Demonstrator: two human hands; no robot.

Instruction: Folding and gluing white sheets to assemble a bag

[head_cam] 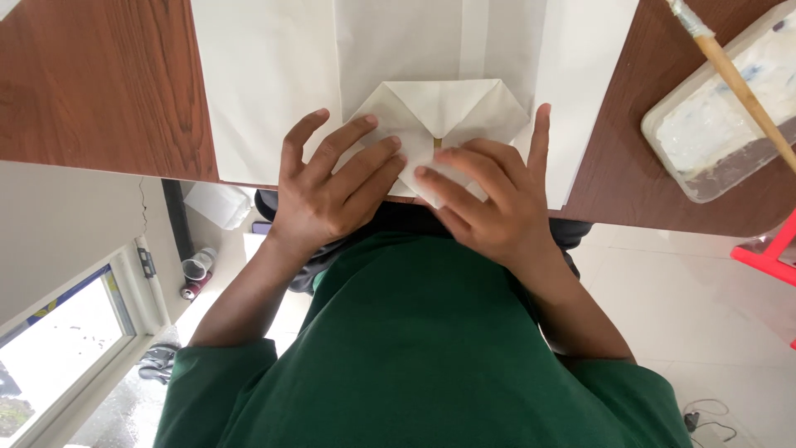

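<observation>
Both my hands lie flat on a folded white paper (448, 108) at the near edge of the brown wooden table (99, 83). My left hand (327, 187) has its fingers spread wide and pressed down on the left flap of the paper; the fingertips (396, 143) reach almost to the middle crease. My right hand (489, 199) is also open and flat, the fingers pointing to the left over the lower part of the fold, and the thumb stretched up along the right side. The tips of the two hands nearly meet at the center line. Neither hand grips anything; they only press.

The folded piece has two slanted flaps that meet in the middle, and it rests on larger white sheets (265, 83) spread on the table. To the right, well apart from my hands, stands a plastic tray (705, 141) with white paste, and a brush with wooden handle (742, 83) lies across it. I wear a green shirt (414, 357).
</observation>
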